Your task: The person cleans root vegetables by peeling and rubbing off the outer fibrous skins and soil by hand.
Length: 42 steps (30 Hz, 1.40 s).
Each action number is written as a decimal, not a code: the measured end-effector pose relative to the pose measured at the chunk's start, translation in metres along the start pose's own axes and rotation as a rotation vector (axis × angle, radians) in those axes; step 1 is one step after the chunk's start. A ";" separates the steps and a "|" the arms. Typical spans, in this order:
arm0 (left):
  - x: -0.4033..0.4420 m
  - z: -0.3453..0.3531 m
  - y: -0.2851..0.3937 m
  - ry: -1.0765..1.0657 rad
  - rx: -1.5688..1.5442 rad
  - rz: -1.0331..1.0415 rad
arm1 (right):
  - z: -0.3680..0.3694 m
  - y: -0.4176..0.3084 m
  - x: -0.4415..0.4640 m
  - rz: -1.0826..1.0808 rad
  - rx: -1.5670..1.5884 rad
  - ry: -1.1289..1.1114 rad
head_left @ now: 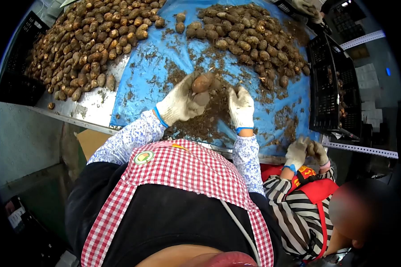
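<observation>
My left hand [182, 101], in a dirty white knit glove with a blue cuff, is closed around a brown taro corm [202, 83]. It holds the corm above the blue plastic sheet [140, 84]. To its right, my right hand [242, 107], gloved the same way, is raised with its fingers curled together, apart from the corm. Whatever those fingers may hold is hidden. Beneath and between both hands lies a dark heap of root fibres and soil [216, 113].
Cleaner-looking taros [93, 40] are piled at the left, and hairy, soil-covered ones [249, 38] at the back right. Black crates stand at the left [20, 86] and right [334, 84]. Beside me on the right, a co-worker's gloved hands [304, 151] are at the table edge.
</observation>
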<state>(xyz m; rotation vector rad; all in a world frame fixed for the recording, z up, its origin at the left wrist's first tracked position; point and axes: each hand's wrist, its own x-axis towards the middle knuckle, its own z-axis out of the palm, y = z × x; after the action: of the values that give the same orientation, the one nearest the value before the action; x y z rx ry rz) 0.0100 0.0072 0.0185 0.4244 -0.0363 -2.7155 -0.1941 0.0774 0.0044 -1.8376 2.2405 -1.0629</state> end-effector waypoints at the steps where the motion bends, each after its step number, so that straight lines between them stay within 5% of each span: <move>1: 0.006 -0.016 0.001 -0.050 -0.012 -0.019 | -0.004 -0.006 -0.001 -0.008 0.111 -0.013; 2: 0.012 -0.029 0.003 -0.107 -0.017 -0.038 | -0.009 -0.013 0.002 -0.021 0.220 -0.015; 3: 0.013 -0.036 0.002 -0.319 -0.090 -0.123 | -0.016 -0.024 0.001 0.187 0.465 -0.202; 6: 0.007 -0.016 -0.009 -0.162 0.048 -0.024 | -0.035 -0.054 0.003 -0.110 -0.002 -0.352; 7: 0.005 -0.010 -0.012 0.024 0.251 0.076 | -0.030 -0.055 -0.001 -0.235 0.098 -0.239; 10: 0.008 -0.024 -0.007 -0.232 0.345 0.030 | -0.025 -0.054 -0.001 -0.224 0.003 -0.278; 14: 0.012 -0.026 0.002 -0.150 0.217 0.006 | -0.022 -0.058 0.002 -0.295 0.014 -0.169; 17: 0.012 -0.008 0.004 -0.150 -0.089 0.034 | -0.010 -0.042 0.011 -0.201 0.023 0.036; 18: 0.013 -0.004 0.006 -0.095 -0.098 0.038 | -0.015 -0.039 0.013 0.050 -0.023 -0.061; 20: 0.014 -0.003 0.008 -0.064 -0.121 0.030 | -0.022 -0.023 0.015 -0.011 0.187 0.214; 22: 0.012 -0.012 0.008 -0.110 -0.150 0.001 | -0.033 -0.023 0.017 -0.003 -0.031 0.275; 23: 0.013 -0.014 0.009 -0.113 -0.203 -0.103 | -0.036 -0.028 0.015 0.071 0.179 0.161; 26: 0.015 -0.010 0.002 -0.099 -0.146 -0.067 | -0.025 -0.031 0.011 -0.230 0.082 0.199; 29: 0.020 -0.024 -0.005 -0.080 0.059 0.012 | -0.029 -0.052 0.015 -0.211 -0.008 -0.019; 33: 0.007 -0.029 0.002 0.262 1.020 0.183 | -0.016 -0.048 0.018 -0.306 -0.056 -0.153; 36: -0.020 -0.016 0.022 0.214 0.977 0.252 | 0.006 -0.008 0.019 -0.194 -0.300 -0.262; 38: -0.038 0.000 0.044 0.508 1.009 0.422 | 0.016 0.027 0.012 -0.100 -0.488 -0.313; 40: -0.055 -0.009 0.103 0.320 0.947 0.639 | 0.020 0.048 0.016 -0.076 -0.492 -0.336; 41: -0.062 -0.010 0.136 0.173 0.701 0.840 | 0.019 0.055 0.021 -0.078 -0.440 -0.289; 42: -0.068 -0.003 0.165 0.062 0.060 0.946 | 0.018 0.062 0.027 -0.080 -0.387 -0.243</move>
<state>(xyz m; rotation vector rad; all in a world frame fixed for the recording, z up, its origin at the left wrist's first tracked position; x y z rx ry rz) 0.1319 -0.1192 0.0490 0.3771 -0.2371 -1.7721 -0.2462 0.0485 -0.0318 -2.0748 2.3624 -0.3968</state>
